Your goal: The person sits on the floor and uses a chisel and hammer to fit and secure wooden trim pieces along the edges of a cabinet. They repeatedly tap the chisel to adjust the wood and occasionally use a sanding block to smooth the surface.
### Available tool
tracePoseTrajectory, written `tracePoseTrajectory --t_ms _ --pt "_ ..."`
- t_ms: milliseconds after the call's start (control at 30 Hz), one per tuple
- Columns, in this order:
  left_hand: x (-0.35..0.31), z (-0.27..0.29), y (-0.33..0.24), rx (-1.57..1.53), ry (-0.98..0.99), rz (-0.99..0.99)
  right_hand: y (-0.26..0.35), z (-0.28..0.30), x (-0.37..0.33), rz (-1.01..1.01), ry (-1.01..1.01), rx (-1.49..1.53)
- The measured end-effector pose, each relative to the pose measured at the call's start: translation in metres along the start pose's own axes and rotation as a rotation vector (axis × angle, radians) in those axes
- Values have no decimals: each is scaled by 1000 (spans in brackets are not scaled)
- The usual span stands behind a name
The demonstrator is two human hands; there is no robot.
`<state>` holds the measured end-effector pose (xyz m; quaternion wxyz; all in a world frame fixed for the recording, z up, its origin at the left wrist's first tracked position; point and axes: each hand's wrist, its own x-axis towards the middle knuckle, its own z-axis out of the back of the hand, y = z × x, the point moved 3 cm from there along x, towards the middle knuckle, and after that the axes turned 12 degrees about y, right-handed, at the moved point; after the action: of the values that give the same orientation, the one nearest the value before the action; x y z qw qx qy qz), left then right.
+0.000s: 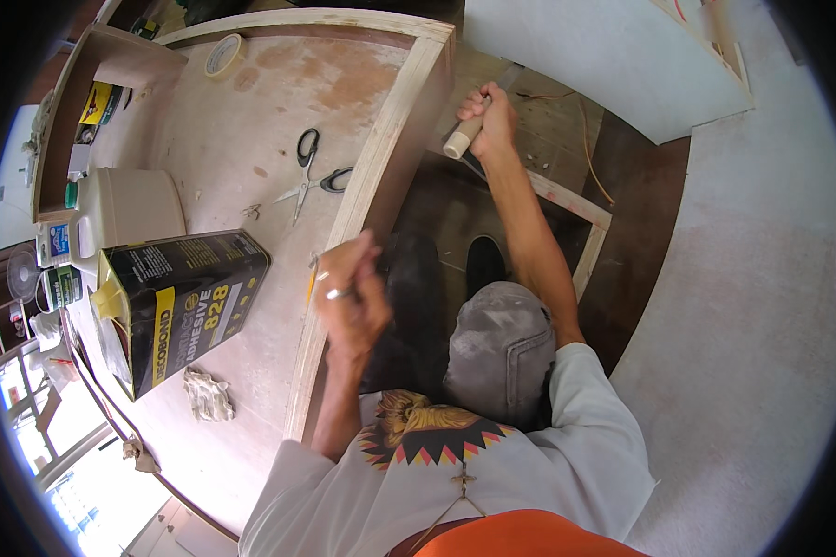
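Handle (464, 139) clenched in right hand (492, 119), right of wooden rim (372, 174), presumably for control; left hand (351, 290) blurred by that rim, grasp unclear.

Black-and-yellow rectangular metal can (195, 302) stands beside off-white plastic jug (137, 206), crumpled pale cloth (208, 395) near can, open black-handled steel scissors (305, 184) well apart from cream tape roll (240, 58).

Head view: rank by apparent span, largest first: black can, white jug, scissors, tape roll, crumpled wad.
1. Black can
2. White jug, partly hidden
3. Scissors
Unranked, smallest: tape roll and crumpled wad; too alike to call.
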<state>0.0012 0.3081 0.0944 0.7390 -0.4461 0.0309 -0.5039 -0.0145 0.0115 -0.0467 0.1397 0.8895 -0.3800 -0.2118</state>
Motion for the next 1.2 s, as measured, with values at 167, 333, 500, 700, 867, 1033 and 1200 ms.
tracePoseTrajectory --t_ms 167,333,500,700,867,1033,1200 --pt "-28 39 17 153 -71 187 -1 -9 18 -11 -42 49" --pt "-11 21 5 244 26 165 45 38 93 -21 44 -95" --pt "-46 48 3 264 -22 62 -2 58 12 -95 58 -239" --pt "-152 114 -19 462 -5 269 46 118 -88 -271 58 -1199" --pt "-230 149 -14 587 -88 463 94 196 -79 -110 220 -1575" --pt "-269 165 -24 608 -77 521 93 185 -119 -267 223 -1508" --pt "-287 181 -26 635 -127 502 101 215 -135 -437 270 -1577"
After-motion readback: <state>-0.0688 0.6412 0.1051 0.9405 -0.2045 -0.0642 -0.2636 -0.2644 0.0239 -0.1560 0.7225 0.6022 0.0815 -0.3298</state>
